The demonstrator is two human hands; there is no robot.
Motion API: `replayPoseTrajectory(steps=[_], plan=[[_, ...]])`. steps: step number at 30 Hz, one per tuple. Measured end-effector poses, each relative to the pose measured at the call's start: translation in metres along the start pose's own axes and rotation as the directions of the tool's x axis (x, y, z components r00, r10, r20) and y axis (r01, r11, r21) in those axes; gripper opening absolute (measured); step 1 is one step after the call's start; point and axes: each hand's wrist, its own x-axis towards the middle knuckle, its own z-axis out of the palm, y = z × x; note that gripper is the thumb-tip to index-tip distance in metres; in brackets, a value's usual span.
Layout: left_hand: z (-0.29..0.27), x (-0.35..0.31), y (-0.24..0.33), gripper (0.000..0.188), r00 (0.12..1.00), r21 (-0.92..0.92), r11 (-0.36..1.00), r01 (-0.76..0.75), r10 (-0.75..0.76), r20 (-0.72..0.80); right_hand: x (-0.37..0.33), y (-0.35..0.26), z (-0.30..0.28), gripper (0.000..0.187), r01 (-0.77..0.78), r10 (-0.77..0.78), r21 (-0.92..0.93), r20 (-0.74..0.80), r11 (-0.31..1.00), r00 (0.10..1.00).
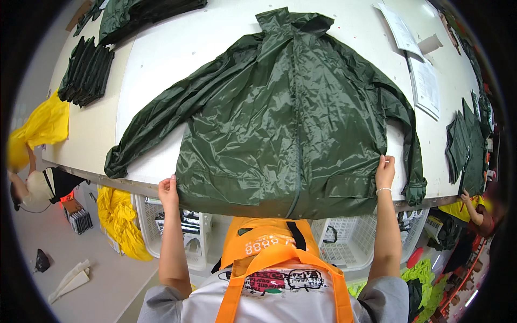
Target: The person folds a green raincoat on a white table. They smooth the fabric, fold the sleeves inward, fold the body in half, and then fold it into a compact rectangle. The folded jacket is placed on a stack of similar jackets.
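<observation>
A dark green rain jacket [253,124] lies spread front side up on the white table, its collar at the far side and its hem at the near edge. Both sleeves stretch out to the sides. With my left hand [168,189] I pinch the jacket's lower left corner. My right hand [384,171] grips the lower right side, just beside the pocket flap [350,186]. Down the front runs a closed zip [297,134]. The hem hangs slightly over the table's edge between my hands.
Folded dark green garments [86,71] are stacked at the table's left. Papers [424,86] lie at the right. White plastic baskets [347,245] stand below the near edge, and yellow garments [119,220] hang at the lower left. Other people work at both sides.
</observation>
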Motion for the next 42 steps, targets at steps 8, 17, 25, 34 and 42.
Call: replayPoseTrajectory(steps=[8,17,25,34,42], plan=[[0.101,0.023,0.181,0.064,0.467,0.489,0.186,-0.852,0.693,0.549,0.022,-0.019,0.004,0.03,0.054,0.036,-0.282,0.303,0.958,0.952],[0.157,0.126,0.264,0.029,0.475,0.504,0.29,-0.813,0.831,0.289,0.052,-0.136,-0.012,0.021,0.334,-0.295,-0.361,0.16,0.871,0.942],[0.378,0.071,0.345,0.045,0.716,0.422,0.578,-0.698,0.543,0.439,0.107,-0.367,0.182,0.041,0.481,-0.502,0.287,0.003,0.829,0.865],[0.414,0.112,0.335,0.021,0.68,0.259,0.666,-0.7,0.51,0.526,0.146,-0.349,0.234,0.013,0.371,-0.384,0.476,-0.074,0.797,0.92],[0.429,0.121,0.332,0.017,0.605,-0.237,0.944,-0.229,0.329,0.725,0.152,-0.362,0.238,0.011,0.197,-0.284,0.541,0.081,0.817,0.955]])
